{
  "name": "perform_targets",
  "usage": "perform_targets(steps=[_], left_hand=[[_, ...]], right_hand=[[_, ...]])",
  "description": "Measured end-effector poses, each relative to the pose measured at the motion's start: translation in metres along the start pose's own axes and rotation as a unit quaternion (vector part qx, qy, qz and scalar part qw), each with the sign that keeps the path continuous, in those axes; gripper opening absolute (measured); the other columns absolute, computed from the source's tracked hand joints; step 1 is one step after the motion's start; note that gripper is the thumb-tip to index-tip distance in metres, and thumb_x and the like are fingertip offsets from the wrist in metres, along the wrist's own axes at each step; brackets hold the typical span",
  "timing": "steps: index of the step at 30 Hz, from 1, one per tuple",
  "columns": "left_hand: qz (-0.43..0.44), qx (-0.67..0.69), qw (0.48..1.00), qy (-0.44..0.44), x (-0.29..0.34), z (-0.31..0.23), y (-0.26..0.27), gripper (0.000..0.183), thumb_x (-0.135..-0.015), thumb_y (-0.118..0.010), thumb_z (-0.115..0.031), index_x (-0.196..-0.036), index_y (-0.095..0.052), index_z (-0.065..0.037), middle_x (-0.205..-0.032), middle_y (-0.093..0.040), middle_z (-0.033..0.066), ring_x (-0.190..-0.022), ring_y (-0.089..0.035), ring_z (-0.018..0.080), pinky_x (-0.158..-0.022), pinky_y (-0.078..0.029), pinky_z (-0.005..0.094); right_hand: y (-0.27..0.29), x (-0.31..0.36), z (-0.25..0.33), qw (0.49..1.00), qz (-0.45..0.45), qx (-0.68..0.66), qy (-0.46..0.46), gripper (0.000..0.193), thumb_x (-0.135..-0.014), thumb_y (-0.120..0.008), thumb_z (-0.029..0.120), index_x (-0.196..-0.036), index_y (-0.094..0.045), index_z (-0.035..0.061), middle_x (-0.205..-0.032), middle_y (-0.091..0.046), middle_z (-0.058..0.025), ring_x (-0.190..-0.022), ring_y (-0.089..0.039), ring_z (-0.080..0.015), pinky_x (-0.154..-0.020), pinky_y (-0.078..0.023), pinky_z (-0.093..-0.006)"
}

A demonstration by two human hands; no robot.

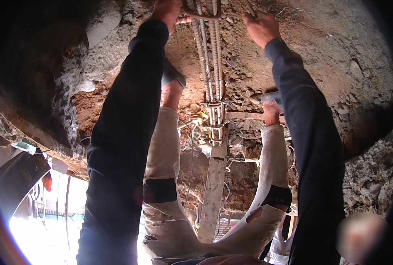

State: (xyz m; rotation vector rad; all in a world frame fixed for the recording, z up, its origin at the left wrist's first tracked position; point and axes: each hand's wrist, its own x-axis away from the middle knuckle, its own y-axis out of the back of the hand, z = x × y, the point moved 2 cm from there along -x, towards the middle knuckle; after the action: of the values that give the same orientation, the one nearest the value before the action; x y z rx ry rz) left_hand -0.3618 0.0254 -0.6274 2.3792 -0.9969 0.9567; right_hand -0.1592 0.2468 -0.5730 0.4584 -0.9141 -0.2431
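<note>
A bundle of ribbed steel rebars runs away from me between my feet, over brown rubble. Near the top edge a rusty square stirrup goes around the bars. My left hand is closed at the left side of this stirrup, with a finger reaching onto it; its upper part is cut off by the picture's edge. Right of the bars, over bare soil, my right hand is closed around a thin brownish rod, whose far end is out of view.
More stirrups with wire ties cross the bars lower down. A rough wooden plank stands in line with the bars. Loose wires hang beside it. Broken concrete lies at the right. A blurred person appears at lower right.
</note>
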Motion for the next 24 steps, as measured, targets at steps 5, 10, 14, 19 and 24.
perform_targets(steps=[5, 10, 14, 19, 24], left_hand=[[0.039, 0.034, 0.998, 0.032, -0.004, 0.002, 0.024, 0.049, -0.092, -0.047, -0.001, -0.141, -0.043, -0.005, -0.098, -0.056, 0.0133, -0.084, -0.053, 0.0266, -0.075, -0.045, 0.0462], [0.129, 0.226, 0.965, 0.026, -0.013, 0.008, 0.008, 0.065, -0.092, -0.045, 0.014, -0.151, -0.030, -0.009, -0.077, -0.057, 0.0159, -0.066, -0.055, 0.0269, -0.058, -0.047, 0.0429], [0.037, 0.227, 0.960, 0.161, 0.004, -0.049, -0.015, 0.049, -0.098, -0.045, -0.005, -0.146, -0.037, -0.009, -0.108, -0.057, 0.0180, -0.082, -0.062, 0.0329, -0.067, -0.053, 0.0478], [0.094, 0.025, 0.975, 0.201, -0.027, -0.015, 0.023, 0.045, -0.103, -0.047, -0.032, -0.142, -0.045, -0.009, -0.144, -0.045, 0.0158, -0.099, -0.062, 0.0396, -0.079, -0.056, 0.0544], [0.035, 0.124, 0.954, 0.272, -0.031, 0.042, -0.007, 0.053, -0.101, -0.050, -0.043, -0.140, -0.047, -0.008, -0.112, -0.064, 0.0208, -0.074, -0.066, 0.0346, -0.061, -0.057, 0.0492]], right_hand=[[0.040, -0.003, 0.027, 0.964, 0.160, 0.209, 0.041, 0.044, -0.101, -0.050, 0.046, -0.094, -0.063, 0.0053, -0.068, -0.057, -0.0029, -0.056, -0.055, -0.0141, -0.055, -0.048, -0.0347], [0.062, -0.064, 0.039, 0.946, 0.048, 0.250, 0.199, 0.044, -0.102, -0.048, 0.043, -0.104, -0.060, 0.0013, -0.075, -0.065, -0.0144, -0.065, -0.064, -0.0285, -0.065, -0.052, -0.0454], [0.038, -0.034, 0.055, 0.911, 0.218, 0.343, 0.066, 0.037, -0.103, -0.047, 0.033, -0.108, -0.060, -0.0012, -0.080, -0.063, -0.0122, -0.069, -0.062, -0.0222, -0.067, -0.053, -0.0409], [0.073, -0.061, 0.101, 0.893, 0.211, 0.375, 0.135, 0.037, -0.103, -0.049, 0.037, -0.099, -0.061, 0.0021, -0.070, -0.051, -0.0048, -0.060, -0.050, -0.0139, -0.057, -0.047, -0.0349], [0.022, -0.004, 0.053, 0.881, 0.241, 0.395, 0.097, 0.027, -0.100, -0.052, 0.021, -0.103, -0.063, -0.0029, -0.082, -0.065, -0.0177, -0.076, -0.065, -0.0280, -0.072, -0.052, -0.0459]])
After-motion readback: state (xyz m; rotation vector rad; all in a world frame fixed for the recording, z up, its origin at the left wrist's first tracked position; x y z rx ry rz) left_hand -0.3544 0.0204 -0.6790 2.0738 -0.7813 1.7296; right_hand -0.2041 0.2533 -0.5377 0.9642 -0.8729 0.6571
